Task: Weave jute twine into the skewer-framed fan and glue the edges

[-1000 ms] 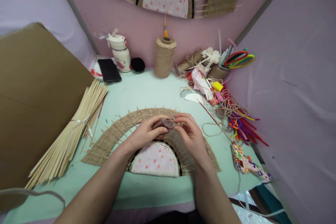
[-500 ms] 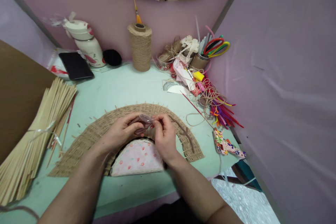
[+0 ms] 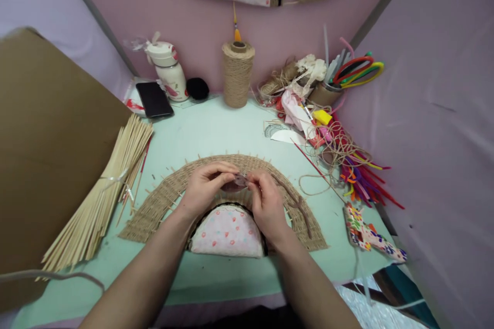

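A woven jute half-round arch [image 3: 162,200] with stick ends poking out lies on the mint table [image 3: 200,133]. Its middle is a pink dotted fabric half-circle [image 3: 227,234]. Both hands hover over the arch's top. My left hand [image 3: 204,190] and my right hand [image 3: 266,203] pinch a small pinkish-brown pipe cleaner piece [image 3: 237,183] between their fingertips. A brown pipe cleaner [image 3: 297,203] trails over the arch's right side.
A bundle of bamboo sticks [image 3: 104,195] and brown cardboard [image 3: 46,139] lie left. At the back stand a flask [image 3: 170,72], phone [image 3: 154,99] and twine spool [image 3: 238,74]. Coloured pipe cleaners [image 3: 358,175], loose twine and a floral glue gun [image 3: 370,236] crowd the right.
The view swung right and back. Both hands stayed pinched on the small piece, working it close over the arch's top; the right hand now sits lower and nearer the left.
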`<action>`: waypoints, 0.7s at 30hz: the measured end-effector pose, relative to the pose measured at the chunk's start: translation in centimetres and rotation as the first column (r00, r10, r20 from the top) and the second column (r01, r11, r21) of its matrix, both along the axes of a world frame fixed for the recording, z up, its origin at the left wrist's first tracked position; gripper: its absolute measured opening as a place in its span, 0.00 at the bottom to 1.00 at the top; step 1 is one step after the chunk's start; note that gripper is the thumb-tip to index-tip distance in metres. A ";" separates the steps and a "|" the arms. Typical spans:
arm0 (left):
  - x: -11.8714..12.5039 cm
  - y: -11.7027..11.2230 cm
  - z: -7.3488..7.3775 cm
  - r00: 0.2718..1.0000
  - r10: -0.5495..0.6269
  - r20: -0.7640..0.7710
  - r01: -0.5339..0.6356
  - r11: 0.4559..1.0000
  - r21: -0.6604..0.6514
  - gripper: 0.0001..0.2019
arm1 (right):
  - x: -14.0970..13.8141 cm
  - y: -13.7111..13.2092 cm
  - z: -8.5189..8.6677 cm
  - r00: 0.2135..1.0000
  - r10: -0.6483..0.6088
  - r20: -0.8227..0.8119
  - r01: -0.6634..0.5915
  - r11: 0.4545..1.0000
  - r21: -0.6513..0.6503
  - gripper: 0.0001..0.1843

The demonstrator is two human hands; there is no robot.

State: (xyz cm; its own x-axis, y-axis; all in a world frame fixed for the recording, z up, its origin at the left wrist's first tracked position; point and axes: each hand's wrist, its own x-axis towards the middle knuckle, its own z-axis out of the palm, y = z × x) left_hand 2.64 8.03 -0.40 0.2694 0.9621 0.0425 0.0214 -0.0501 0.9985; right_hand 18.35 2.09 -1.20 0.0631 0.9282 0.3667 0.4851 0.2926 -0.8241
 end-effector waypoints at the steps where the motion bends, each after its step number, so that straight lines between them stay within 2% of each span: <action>1: 0.2 -0.1 -0.1 0.999 0.013 0.029 -0.013 1.000 -0.002 0.05 | 0.0 0.0 0.0 1.000 0.000 0.005 0.000 1.000 0.008 0.08; 4: 0.6 -0.6 -0.4 0.995 0.069 0.072 -0.066 0.997 -0.041 0.06 | -0.1 0.0 -0.1 1.000 0.014 0.020 -0.015 0.999 0.028 0.08; 9: 1.2 -1.5 -0.4 0.972 0.179 0.153 -0.140 0.962 -0.236 0.11 | -0.3 -0.2 -0.1 0.998 0.054 0.007 -0.055 0.996 0.070 0.09; 12: 1.5 -1.7 -0.2 0.965 0.211 0.154 -0.170 0.954 -0.247 0.11 | -0.4 -0.2 -0.2 0.998 0.058 -0.039 -0.055 0.997 0.060 0.09; 14: 1.6 -1.8 -0.2 0.967 0.232 0.106 -0.213 0.962 -0.169 0.09 | -0.5 -0.3 -0.3 0.993 0.037 -0.114 -0.037 0.999 0.008 0.08; 17: 1.7 -2.0 -0.4 0.962 0.274 -0.006 -0.272 0.955 0.114 0.07 | -0.6 -0.3 -0.5 0.940 0.008 -0.340 -0.045 0.994 -0.103 0.05; 19: 1.7 -2.2 -0.6 0.955 0.286 -0.075 -0.249 0.914 0.322 0.07 | -0.7 -0.2 -0.7 0.888 -0.014 -0.459 -0.064 0.986 -0.155 0.14; 21: 1.7 -2.5 -0.8 0.951 0.281 -0.131 -0.190 0.863 0.468 0.07 | -0.7 -0.2 -0.7 0.899 -0.046 -0.436 -0.037 0.983 -0.179 0.18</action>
State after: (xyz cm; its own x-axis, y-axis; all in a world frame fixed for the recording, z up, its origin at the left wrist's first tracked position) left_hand 4.30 5.52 -1.20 0.0834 0.8880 0.4522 0.2739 -0.4568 0.8464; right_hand 17.67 1.92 -1.91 0.1828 0.9745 0.1301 0.0648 0.1201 -0.9906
